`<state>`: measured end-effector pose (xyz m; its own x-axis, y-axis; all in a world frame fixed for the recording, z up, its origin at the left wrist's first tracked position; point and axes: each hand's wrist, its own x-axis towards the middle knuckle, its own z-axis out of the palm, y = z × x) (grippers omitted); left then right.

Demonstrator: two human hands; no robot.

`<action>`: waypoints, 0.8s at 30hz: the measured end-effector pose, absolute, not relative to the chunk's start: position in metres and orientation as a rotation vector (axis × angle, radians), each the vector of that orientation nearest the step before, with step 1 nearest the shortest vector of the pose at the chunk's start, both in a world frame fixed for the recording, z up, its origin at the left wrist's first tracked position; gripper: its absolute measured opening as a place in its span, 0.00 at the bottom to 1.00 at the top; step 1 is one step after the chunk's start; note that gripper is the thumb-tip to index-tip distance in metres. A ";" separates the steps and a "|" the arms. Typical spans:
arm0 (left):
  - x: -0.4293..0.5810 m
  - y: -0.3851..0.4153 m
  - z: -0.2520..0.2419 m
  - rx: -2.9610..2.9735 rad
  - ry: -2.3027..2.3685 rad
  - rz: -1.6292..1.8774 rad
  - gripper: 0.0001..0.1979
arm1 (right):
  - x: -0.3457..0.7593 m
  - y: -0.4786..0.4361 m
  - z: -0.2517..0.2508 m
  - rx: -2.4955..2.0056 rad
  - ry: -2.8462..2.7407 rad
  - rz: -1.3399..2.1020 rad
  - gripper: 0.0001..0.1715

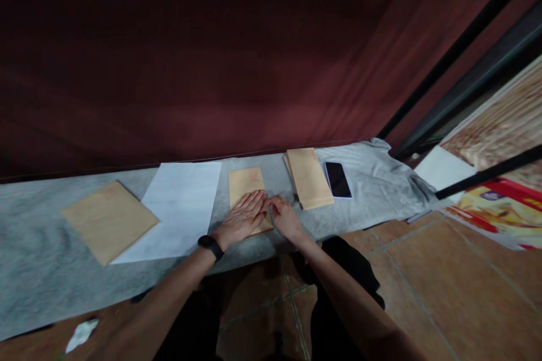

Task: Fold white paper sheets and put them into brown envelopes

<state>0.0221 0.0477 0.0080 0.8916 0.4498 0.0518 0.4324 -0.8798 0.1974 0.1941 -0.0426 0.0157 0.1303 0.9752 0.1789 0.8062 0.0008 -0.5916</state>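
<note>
A brown paper envelope (245,177) with faint red print near its top right lies on the grey cloth in front of me. My left hand (244,215), a dark band on its wrist, is pressed flat across it with fingers stretched out, covering much of its middle. At the envelope's right edge my right hand (284,217) is curled, its thumb and forefinger closed at that edge beside my left fingertips. A stack of similar brown envelopes (311,177) lies just right of my right hand.
The grey cloth (376,192) covers a long, narrow surface beside a dark red curtain (237,67). White paper (186,197) lies at left, partly under another brown envelope (110,220). A phone (337,179) is right of the stack. Tiled floor (415,271) and a printed box (503,208) are at right.
</note>
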 end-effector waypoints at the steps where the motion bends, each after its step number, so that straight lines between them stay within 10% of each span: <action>1: 0.020 0.043 0.010 2.868 0.673 0.124 0.32 | 0.194 -0.043 0.016 -1.840 -1.705 0.387 0.25; 24: -0.026 -0.038 0.011 2.714 0.644 0.090 0.32 | 0.172 -0.059 0.028 -1.576 -2.238 0.389 0.26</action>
